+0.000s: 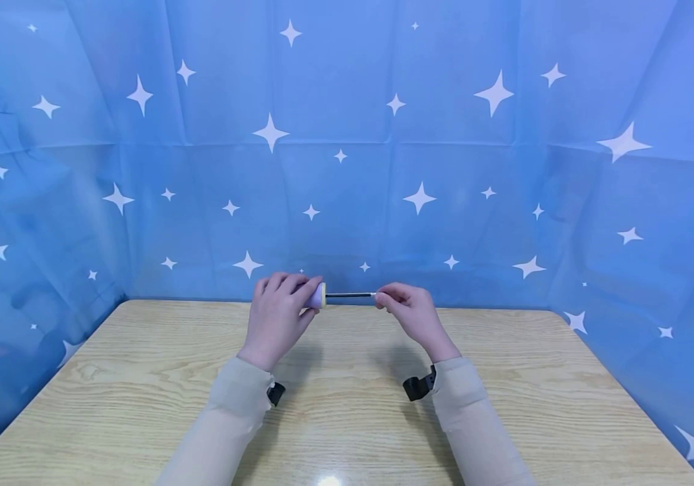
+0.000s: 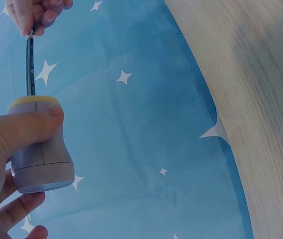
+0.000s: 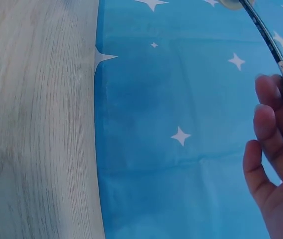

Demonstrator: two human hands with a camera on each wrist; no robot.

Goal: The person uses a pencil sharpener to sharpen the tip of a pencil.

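My left hand [image 1: 279, 316] grips a lavender pencil sharpener [image 2: 43, 153] with a yellow rim, thumb along its side and fingers on the far side. The sharpener lies on its side in the head view, its yellow end facing right. A slim dark pencil [image 1: 350, 295] runs straight out of that end. At the pencil's other end, which is pale, my right hand [image 1: 414, 316] pinches it between thumb and fingertips. The pencil's inner end is hidden inside the sharpener. Both hands are raised above the far part of the table.
The wood-grain table [image 1: 140, 391] spreads beneath both arms. Behind its far edge hangs a blue curtain [image 1: 347, 223] with white stars, which also closes in the sides. Black wrist cameras [image 1: 418, 387] are strapped at the cuffs.
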